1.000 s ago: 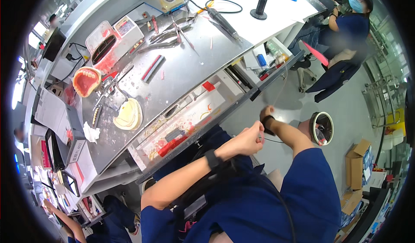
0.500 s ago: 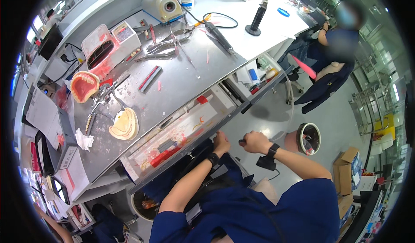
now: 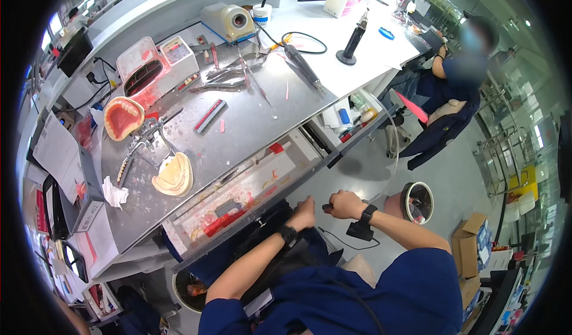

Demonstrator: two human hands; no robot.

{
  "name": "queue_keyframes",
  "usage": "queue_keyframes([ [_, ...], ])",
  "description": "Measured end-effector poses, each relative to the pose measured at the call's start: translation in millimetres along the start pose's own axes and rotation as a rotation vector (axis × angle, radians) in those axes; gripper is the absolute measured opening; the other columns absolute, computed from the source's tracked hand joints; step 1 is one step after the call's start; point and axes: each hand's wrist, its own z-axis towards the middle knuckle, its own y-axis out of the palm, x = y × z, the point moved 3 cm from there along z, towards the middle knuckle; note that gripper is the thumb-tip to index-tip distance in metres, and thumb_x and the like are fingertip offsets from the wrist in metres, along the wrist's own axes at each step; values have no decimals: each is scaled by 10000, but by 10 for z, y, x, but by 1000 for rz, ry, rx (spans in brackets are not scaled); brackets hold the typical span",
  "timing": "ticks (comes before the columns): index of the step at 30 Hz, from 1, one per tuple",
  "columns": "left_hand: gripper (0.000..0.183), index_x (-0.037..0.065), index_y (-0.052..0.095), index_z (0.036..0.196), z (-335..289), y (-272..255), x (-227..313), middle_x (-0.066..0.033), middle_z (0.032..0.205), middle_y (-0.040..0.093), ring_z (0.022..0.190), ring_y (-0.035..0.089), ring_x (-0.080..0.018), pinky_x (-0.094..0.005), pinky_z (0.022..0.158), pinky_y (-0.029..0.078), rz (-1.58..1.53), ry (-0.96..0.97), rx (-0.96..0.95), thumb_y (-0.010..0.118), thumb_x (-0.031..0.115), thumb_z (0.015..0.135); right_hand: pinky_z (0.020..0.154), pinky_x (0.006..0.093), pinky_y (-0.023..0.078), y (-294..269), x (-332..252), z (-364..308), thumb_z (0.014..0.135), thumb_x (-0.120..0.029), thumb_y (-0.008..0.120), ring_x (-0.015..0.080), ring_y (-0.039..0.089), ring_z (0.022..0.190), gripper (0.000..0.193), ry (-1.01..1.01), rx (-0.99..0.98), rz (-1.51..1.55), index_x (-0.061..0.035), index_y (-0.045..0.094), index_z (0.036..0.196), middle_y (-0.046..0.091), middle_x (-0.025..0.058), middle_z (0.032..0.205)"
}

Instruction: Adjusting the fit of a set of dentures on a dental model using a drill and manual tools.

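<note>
Both my hands are beyond the front edge of an open drawer (image 3: 262, 171) in the workbench. My left hand (image 3: 301, 216) is closed, its fingers pressed together and pointing away from me. What it holds, if anything, is hidden. Beside it, a short gap to the right, my right hand (image 3: 348, 205) is curled in a fist round a small dark object (image 3: 328, 208); only its end shows. On the bench, an articulator (image 3: 146, 138) lies opened out, with a denture model with pink gum and teeth (image 3: 124, 118) and a cream plaster model (image 3: 173, 175).
A handpiece (image 3: 302, 65) with a black cord, pliers (image 3: 221, 84) and a grey-red bar (image 3: 210, 115) lie on the bench. A gas torch (image 3: 351, 46) stands farther back. At right are a bin (image 3: 407, 204), cardboard boxes (image 3: 471, 239) and a seated person (image 3: 468, 67).
The view has shifted slightly. My left hand has come a little nearer my body, away from the drawer front. My right hand stays closed and has moved slightly left and nearer.
</note>
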Motion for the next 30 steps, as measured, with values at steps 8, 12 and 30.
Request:
queue_keyframes([
  [8, 454, 16, 513, 1330, -1367, -1676, 1341, -77, 999, 670, 979, 688, -143, -275, 833, 564, -613, 291, 286, 648, -76, 906, 606, 347, 541, -783, -601, -245, 918, -173, 702, 210, 686, 615, 215, -379, 161, 653, 41, 723, 923, 701, 167, 701],
  [12, 567, 12, 422, 1420, -1712, -1980, 1260, -98, 1064, 683, 971, 657, -136, -278, 890, 530, -835, 234, 614, 680, -55, 919, 731, 300, 544, -1227, -1511, -444, 938, -140, 709, 136, 696, 815, 212, -712, 306, 841, 7, 726, 1089, 742, 129, 882],
  [30, 285, -66, 605, 1238, -2694, -2725, 791, -161, 969, 743, 914, 716, -194, -273, 809, 543, -539, 177, 1132, 646, -27, 958, 709, 232, 522, -1960, -2218, 107, 940, -5, 701, 93, 658, 780, 114, -589, 492, 1041, 28, 688, 1049, 717, 45, 894],
])
